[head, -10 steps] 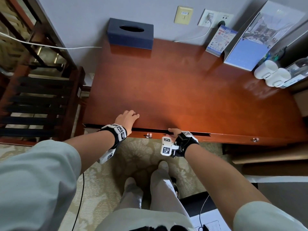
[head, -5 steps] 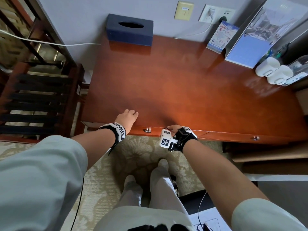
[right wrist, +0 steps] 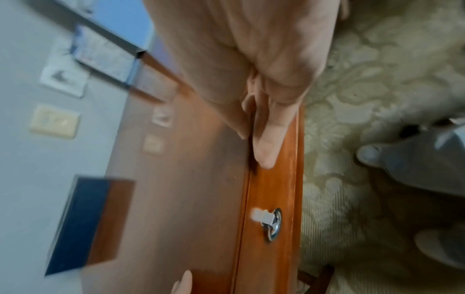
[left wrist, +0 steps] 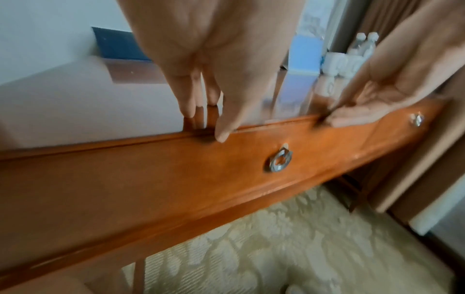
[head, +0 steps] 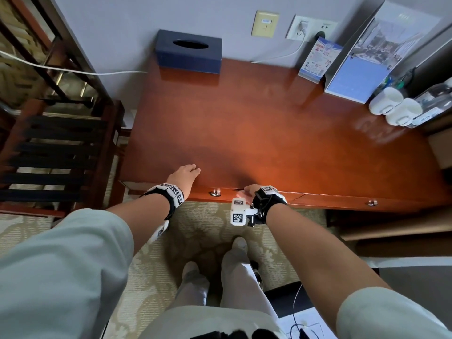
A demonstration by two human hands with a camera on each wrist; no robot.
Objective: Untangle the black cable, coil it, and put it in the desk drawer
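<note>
Wooden and polished, the table (head: 281, 143) filled the centre of the head view. Its drawer (left wrist: 176, 175) ran lengthwise along the lower edge, long axis left to right, front face toward the person, and appeared fully closed. The left hand (head: 182, 176) lay flat, fingers straight, on the table edge left of the metal pull (head: 215, 192). The right hand (head: 252, 190) pressed the drawer's top edge, fingers extended, grasping nothing. No black cable was visible; presumably it lay inside the drawer. Such a cable would likely be light and limp, best held across the coiled loops.
</note>
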